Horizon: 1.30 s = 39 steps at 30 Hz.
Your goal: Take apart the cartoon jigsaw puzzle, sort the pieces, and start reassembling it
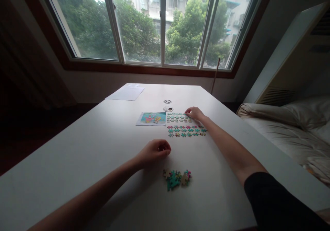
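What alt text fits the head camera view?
A person's right hand is at rows of jigsaw pieces on a white table, beside a cartoon picture. The curled left hand is near a loose heap of pieces; a wide window stands beyond.

Counter under the right fingers is smooth, soft sheen. Jigsaw pieces just nearer than the fingers look like printed card, picture sheet left of them paper; sofa well right, creased, leather-like, faintly glossy.
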{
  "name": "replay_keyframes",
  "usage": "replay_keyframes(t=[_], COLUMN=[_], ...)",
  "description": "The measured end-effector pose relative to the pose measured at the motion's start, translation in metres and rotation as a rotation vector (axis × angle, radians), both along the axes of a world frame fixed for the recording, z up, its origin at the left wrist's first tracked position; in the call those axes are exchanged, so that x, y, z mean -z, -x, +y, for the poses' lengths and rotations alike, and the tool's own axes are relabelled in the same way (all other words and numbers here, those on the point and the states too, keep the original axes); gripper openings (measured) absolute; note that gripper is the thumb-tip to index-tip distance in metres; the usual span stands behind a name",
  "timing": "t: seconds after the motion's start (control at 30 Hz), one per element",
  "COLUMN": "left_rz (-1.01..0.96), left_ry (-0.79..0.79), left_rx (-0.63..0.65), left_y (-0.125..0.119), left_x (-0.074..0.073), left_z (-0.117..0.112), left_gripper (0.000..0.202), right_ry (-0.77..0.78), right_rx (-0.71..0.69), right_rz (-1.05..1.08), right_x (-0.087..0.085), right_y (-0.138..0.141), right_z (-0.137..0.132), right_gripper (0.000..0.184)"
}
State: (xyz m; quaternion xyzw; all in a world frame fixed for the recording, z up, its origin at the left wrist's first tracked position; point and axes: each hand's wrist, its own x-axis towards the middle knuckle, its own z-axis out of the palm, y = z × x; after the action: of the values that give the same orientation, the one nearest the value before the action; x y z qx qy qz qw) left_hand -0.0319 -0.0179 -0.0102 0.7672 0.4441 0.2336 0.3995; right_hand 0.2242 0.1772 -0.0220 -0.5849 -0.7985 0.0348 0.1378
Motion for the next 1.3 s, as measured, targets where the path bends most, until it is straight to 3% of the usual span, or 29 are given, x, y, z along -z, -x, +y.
replay_keyframes(t=[0.2,0.37,0.43,0.53,0.67,0.8,1.03,1.3], left_rz=[0.002,0.006,-0.011,-0.037,-0.039,-0.04,-0.01,0.009], left_ry=[-0.012,-0.048,-0.087,-0.114,-0.109,-0.112,-0.126,-0.177], left_rx=[0.012,-0.007,-0.057,-0.11,-0.119,-0.119,-0.104,-0.011], left_y=[-0.001,-0.001,-0.001,-0.002,-0.005,-0.007,-0.005,-0.014], left_x=[0.0,0.0,0.001,0.003,0.005,0.005,0.004,-0.003], left_z=[0.0,0.001,0.002,0.003,0.003,-0.001,-0.004,-0.016], left_gripper=[0.014,0.016,0.016,0.017,0.017,0.018,0.017,0.016], right_ry=[-0.083,-0.104,-0.014,0.145,0.367,0.432,0.395,0.338], right_rx=[-0.034,-0.214,-0.439,-0.666,-0.792,-0.819,-0.843,-0.636], right_rz=[0.046,0.106,0.18,0.239,0.283,0.271,0.256,0.457], right_x=[-0.011,-0.023,-0.026,-0.027,-0.026,-0.028,-0.031,-0.021], right_y=[0.003,0.017,0.02,0.016,0.007,0.007,0.014,0.018], right_z=[-0.016,-0.066,-0.095,-0.139,-0.183,-0.204,-0.211,-0.208], right_gripper=[0.022,0.022,0.02,0.019,0.031,0.041,0.024,0.022])
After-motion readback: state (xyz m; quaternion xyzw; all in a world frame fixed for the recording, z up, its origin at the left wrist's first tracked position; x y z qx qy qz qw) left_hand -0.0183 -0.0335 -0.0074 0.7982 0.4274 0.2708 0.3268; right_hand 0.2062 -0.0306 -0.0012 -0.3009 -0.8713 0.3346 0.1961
